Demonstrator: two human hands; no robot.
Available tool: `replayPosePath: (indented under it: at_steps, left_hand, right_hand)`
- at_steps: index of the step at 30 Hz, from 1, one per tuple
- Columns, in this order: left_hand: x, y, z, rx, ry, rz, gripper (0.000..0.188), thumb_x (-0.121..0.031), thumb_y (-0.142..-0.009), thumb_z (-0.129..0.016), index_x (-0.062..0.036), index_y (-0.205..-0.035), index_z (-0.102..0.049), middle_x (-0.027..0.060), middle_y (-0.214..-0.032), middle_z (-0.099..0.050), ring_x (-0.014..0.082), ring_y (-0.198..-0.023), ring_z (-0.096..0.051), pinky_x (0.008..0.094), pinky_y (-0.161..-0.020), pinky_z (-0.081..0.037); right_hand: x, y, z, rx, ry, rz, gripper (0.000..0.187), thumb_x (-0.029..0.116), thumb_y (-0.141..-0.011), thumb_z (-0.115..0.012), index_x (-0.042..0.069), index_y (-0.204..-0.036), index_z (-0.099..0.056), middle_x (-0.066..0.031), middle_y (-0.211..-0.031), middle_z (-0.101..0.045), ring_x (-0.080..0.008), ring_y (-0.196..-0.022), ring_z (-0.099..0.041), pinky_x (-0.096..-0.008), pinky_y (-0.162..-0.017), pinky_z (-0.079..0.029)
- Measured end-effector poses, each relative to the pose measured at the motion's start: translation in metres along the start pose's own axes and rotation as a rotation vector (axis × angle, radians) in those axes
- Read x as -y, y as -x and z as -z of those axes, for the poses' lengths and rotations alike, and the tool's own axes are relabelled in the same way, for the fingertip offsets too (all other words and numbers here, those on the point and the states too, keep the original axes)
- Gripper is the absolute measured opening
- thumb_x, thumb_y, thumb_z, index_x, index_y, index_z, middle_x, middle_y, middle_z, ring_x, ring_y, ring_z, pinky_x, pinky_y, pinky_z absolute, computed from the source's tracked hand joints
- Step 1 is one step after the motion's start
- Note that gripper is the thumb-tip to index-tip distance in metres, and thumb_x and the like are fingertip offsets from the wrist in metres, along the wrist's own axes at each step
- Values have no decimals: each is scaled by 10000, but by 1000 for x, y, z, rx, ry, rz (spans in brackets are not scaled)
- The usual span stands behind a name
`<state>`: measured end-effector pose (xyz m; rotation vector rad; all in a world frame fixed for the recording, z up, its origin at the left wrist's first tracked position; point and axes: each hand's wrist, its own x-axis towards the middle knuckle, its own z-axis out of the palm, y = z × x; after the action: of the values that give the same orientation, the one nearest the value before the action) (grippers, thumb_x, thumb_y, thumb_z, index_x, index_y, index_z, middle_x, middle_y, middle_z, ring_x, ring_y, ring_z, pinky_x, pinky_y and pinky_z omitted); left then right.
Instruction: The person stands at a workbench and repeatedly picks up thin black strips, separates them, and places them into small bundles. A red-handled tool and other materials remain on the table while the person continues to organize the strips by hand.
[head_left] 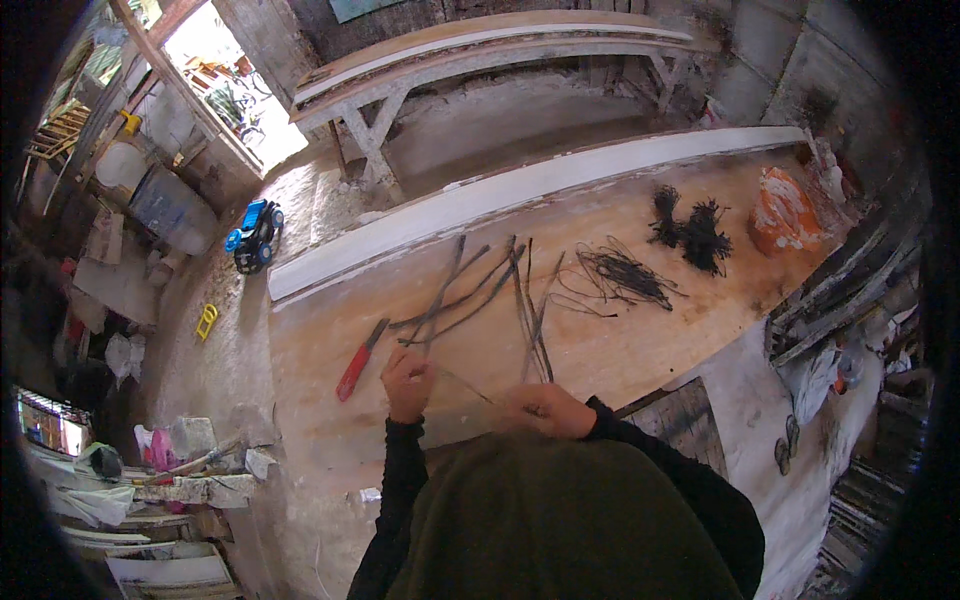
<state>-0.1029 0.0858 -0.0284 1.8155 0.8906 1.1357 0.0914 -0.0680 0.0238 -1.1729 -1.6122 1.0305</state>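
My left hand (408,385) is closed in a pinch near the table's front edge. A thin dark cord (465,386) stretches from it toward my right hand (550,410), which is curled and partly smeared by motion. Just left of my left hand lies a red-handled knife (360,363) with a dark blade. Several long dark strips (470,300) lie crossed on the tabletop beyond the left hand. More narrow strips (532,320) reach down to the right hand, their near ends hidden by it. A loose tangle of thin black cord (630,275) sits to the right.
Two black tied bundles (703,238) and an orange bag smeared with white (785,220) sit at the table's right end. A long white board (540,200) runs along its far edge. Behind stands a bench (500,50). A blue toy vehicle (257,235) stands on the floor at left.
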Motion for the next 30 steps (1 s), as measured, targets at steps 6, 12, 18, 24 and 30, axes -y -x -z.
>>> replayPosePath:
  at_steps: [6,12,18,24,30]
  left_hand:
    - [28,3,-6,80,-12,29,48,6,-707,-611,3,-734,-572,57,-896,-477,103,-667,-544,210,-547,-478]
    - [35,11,-8,218,43,120,54,-2,-731,-601,-2,-757,-554,51,-778,-499,111,-636,-538,224,-546,-472]
    - [7,21,-23,190,221,361,69,-47,-755,-620,-4,-761,-566,43,-746,-524,112,-616,-539,233,-548,-470]
    - [14,26,-20,134,276,437,73,-59,-757,-625,-5,-766,-576,36,-758,-534,107,-615,-538,232,-559,-479]
    - [8,24,-21,112,292,401,82,-59,-760,-621,-5,-791,-567,40,-747,-543,109,-612,-546,231,-561,-477]
  right_hand:
    - [7,3,13,99,-10,-109,139,154,-859,-502,33,-796,-526,-95,-738,-492,-200,-680,-505,-295,-657,-402]
    - [-14,-1,24,-52,-803,-239,162,186,-846,-517,38,-789,-548,-102,-1092,-526,-145,-868,-521,-269,-800,-384]
    - [-16,-4,33,-22,-813,-323,171,191,-807,-539,46,-718,-524,-186,-1196,-472,-203,-946,-528,-303,-798,-405]
    - [-9,-6,37,21,-794,-308,151,174,-805,-554,39,-739,-535,-175,-1197,-477,-202,-979,-515,-301,-811,-394]
    - [2,-6,34,197,-859,-252,125,148,-828,-541,83,-722,-526,-122,-1153,-525,-207,-1112,-448,-318,-927,-318]
